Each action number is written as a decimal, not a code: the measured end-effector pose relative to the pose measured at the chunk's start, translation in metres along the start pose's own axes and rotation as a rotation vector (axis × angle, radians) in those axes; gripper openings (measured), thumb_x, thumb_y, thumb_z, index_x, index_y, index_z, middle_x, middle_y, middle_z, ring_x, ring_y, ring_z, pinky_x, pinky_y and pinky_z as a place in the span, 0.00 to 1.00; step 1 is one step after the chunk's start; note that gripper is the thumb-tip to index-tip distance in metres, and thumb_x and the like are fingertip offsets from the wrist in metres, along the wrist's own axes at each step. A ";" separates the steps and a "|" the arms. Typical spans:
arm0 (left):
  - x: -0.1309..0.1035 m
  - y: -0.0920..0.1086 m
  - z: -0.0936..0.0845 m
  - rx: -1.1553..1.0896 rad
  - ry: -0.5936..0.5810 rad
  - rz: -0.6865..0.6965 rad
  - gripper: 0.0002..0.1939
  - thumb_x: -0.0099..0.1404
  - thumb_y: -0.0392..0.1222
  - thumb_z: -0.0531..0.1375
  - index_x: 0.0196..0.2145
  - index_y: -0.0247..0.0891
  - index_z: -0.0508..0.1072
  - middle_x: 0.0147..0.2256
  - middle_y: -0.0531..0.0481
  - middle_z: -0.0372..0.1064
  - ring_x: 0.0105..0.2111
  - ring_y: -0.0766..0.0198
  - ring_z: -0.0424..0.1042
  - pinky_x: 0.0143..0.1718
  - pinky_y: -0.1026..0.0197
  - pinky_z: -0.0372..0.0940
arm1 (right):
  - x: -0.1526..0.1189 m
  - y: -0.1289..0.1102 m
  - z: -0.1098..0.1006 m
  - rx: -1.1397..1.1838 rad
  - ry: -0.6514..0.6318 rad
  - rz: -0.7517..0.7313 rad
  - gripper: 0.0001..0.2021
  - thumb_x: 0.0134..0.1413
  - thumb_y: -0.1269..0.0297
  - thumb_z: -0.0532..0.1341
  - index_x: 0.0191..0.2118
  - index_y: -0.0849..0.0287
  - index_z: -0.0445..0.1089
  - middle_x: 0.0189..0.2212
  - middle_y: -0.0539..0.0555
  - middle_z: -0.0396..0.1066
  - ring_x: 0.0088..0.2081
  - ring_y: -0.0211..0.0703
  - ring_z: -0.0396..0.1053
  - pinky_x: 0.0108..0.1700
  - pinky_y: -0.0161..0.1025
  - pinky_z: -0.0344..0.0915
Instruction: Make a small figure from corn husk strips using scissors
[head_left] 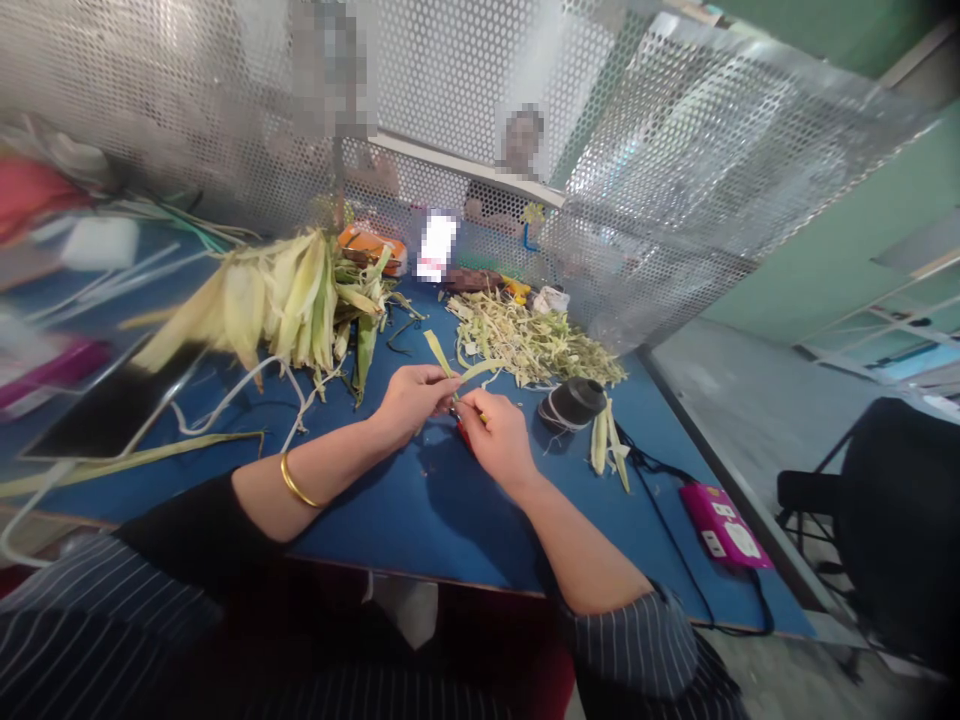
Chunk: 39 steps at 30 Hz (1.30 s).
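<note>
My left hand [414, 402] is closed, its thumb and fingertips pinching a pale green corn husk strip [439, 352]. A second strip end [480, 370] sticks out to the right from the same pinch. Close against it, my right hand [496, 437] is closed around a small red-handled tool [463, 432]. A bit of metal shows at the fingertips; most of the tool is hidden, so its exact kind cannot be told. Both hands meet just above the blue table [420, 500]. Beyond them lies a heap of husk scraps [517, 340].
A big bundle of corn husks [285, 300] lies left of centre. Right of my hands stands a black thread cone [574, 403], beside husk pieces [600, 440]. A magenta power strip [724, 525] with black cables sits at right. A tablet [112, 405] and white cable [232, 395] lie left.
</note>
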<state>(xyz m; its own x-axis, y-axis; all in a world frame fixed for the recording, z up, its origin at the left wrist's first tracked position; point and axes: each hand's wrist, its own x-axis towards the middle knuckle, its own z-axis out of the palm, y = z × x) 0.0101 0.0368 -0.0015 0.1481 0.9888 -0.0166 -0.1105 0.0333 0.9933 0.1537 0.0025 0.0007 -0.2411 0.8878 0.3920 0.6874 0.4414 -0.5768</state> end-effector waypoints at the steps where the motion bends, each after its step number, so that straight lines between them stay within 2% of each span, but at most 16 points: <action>1: 0.001 0.001 -0.001 -0.016 0.000 -0.038 0.11 0.54 0.44 0.63 0.20 0.36 0.70 0.18 0.54 0.62 0.18 0.72 0.60 0.20 0.65 0.55 | 0.001 0.001 0.000 0.092 -0.005 0.062 0.13 0.58 0.59 0.53 0.24 0.57 0.65 0.21 0.49 0.66 0.26 0.38 0.62 0.33 0.36 0.56; 4: 0.001 0.004 -0.002 -0.099 -0.051 -0.146 0.08 0.54 0.44 0.63 0.27 0.36 0.74 0.19 0.54 0.63 0.17 0.72 0.61 0.20 0.66 0.56 | 0.007 0.010 -0.001 0.458 0.046 0.298 0.17 0.56 0.52 0.54 0.25 0.58 0.67 0.19 0.48 0.64 0.23 0.36 0.60 0.28 0.35 0.57; 7: 0.000 0.007 -0.003 -0.099 -0.168 -0.187 0.12 0.54 0.48 0.63 0.27 0.34 0.74 0.19 0.52 0.65 0.18 0.71 0.62 0.20 0.66 0.57 | 0.013 0.020 -0.001 0.796 0.143 0.460 0.15 0.48 0.51 0.61 0.28 0.59 0.70 0.22 0.48 0.67 0.24 0.35 0.63 0.30 0.34 0.61; 11: -0.005 0.007 -0.001 -0.033 -0.253 -0.205 0.15 0.54 0.51 0.63 0.23 0.34 0.73 0.19 0.50 0.66 0.17 0.71 0.62 0.19 0.66 0.56 | 0.016 0.025 0.001 0.976 0.171 0.552 0.14 0.40 0.54 0.67 0.30 0.59 0.72 0.24 0.49 0.70 0.25 0.36 0.65 0.33 0.37 0.65; 18: -0.006 0.006 0.003 0.085 -0.265 -0.142 0.13 0.52 0.44 0.64 0.17 0.36 0.71 0.16 0.50 0.65 0.16 0.71 0.62 0.20 0.67 0.57 | 0.014 0.026 0.004 0.809 0.306 0.455 0.11 0.41 0.57 0.66 0.23 0.60 0.72 0.18 0.47 0.65 0.22 0.34 0.59 0.28 0.34 0.61; 21: -0.005 0.006 0.003 0.106 -0.253 -0.136 0.12 0.52 0.44 0.64 0.17 0.35 0.73 0.17 0.49 0.67 0.17 0.71 0.63 0.19 0.68 0.56 | 0.015 0.030 0.005 0.777 0.281 0.455 0.12 0.42 0.54 0.64 0.25 0.60 0.72 0.19 0.48 0.66 0.23 0.35 0.61 0.29 0.35 0.62; 24: -0.005 0.006 0.001 0.046 -0.219 -0.183 0.12 0.53 0.46 0.64 0.23 0.33 0.76 0.19 0.47 0.70 0.18 0.70 0.65 0.18 0.68 0.54 | 0.018 0.033 0.003 0.763 0.245 0.459 0.17 0.47 0.49 0.60 0.29 0.60 0.73 0.24 0.51 0.70 0.27 0.38 0.66 0.33 0.38 0.64; 27: -0.002 0.007 -0.002 -0.088 -0.189 -0.267 0.14 0.56 0.48 0.63 0.32 0.32 0.77 0.28 0.43 0.75 0.24 0.67 0.71 0.22 0.67 0.59 | 0.019 0.032 -0.004 0.619 0.390 0.427 0.19 0.51 0.48 0.57 0.35 0.60 0.72 0.29 0.53 0.72 0.32 0.41 0.69 0.36 0.39 0.64; 29: 0.001 0.007 -0.004 -0.169 -0.170 -0.289 0.13 0.56 0.45 0.63 0.36 0.33 0.77 0.33 0.40 0.76 0.29 0.64 0.73 0.27 0.65 0.63 | 0.017 0.025 -0.010 0.433 0.505 0.324 0.17 0.53 0.49 0.56 0.36 0.59 0.70 0.31 0.54 0.72 0.34 0.41 0.68 0.38 0.39 0.63; 30: 0.002 0.007 -0.004 -0.196 -0.157 -0.279 0.12 0.56 0.43 0.63 0.36 0.33 0.77 0.35 0.40 0.75 0.31 0.64 0.73 0.30 0.64 0.65 | 0.015 0.021 -0.013 0.332 0.519 0.256 0.16 0.54 0.51 0.55 0.35 0.59 0.70 0.32 0.54 0.71 0.35 0.41 0.68 0.39 0.39 0.63; 32: 0.004 0.007 -0.004 -0.227 -0.123 -0.233 0.08 0.54 0.38 0.64 0.33 0.32 0.77 0.35 0.41 0.75 0.32 0.65 0.73 0.34 0.64 0.66 | 0.010 0.012 -0.015 0.139 0.431 0.131 0.15 0.57 0.53 0.54 0.30 0.58 0.70 0.30 0.54 0.70 0.34 0.41 0.67 0.40 0.39 0.61; 36: 0.004 0.006 -0.002 -0.259 -0.081 -0.193 0.05 0.52 0.35 0.64 0.28 0.30 0.77 0.29 0.44 0.75 0.28 0.67 0.71 0.35 0.62 0.66 | 0.003 0.003 -0.004 -0.137 0.091 -0.001 0.14 0.56 0.54 0.57 0.26 0.56 0.69 0.26 0.52 0.68 0.29 0.40 0.64 0.34 0.37 0.57; 39: 0.003 0.003 0.001 -0.274 -0.070 -0.187 0.05 0.51 0.34 0.64 0.28 0.30 0.76 0.28 0.45 0.75 0.27 0.66 0.71 0.34 0.62 0.66 | 0.001 0.004 0.006 -0.176 0.004 -0.011 0.14 0.57 0.58 0.55 0.23 0.56 0.66 0.23 0.50 0.64 0.26 0.38 0.61 0.30 0.36 0.53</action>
<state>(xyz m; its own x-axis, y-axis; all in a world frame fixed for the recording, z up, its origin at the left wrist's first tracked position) 0.0113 0.0400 0.0011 0.2571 0.9499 -0.1778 -0.3338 0.2599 0.9061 0.1519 0.0057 -0.0055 -0.2472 0.8822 0.4007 0.7941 0.4214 -0.4379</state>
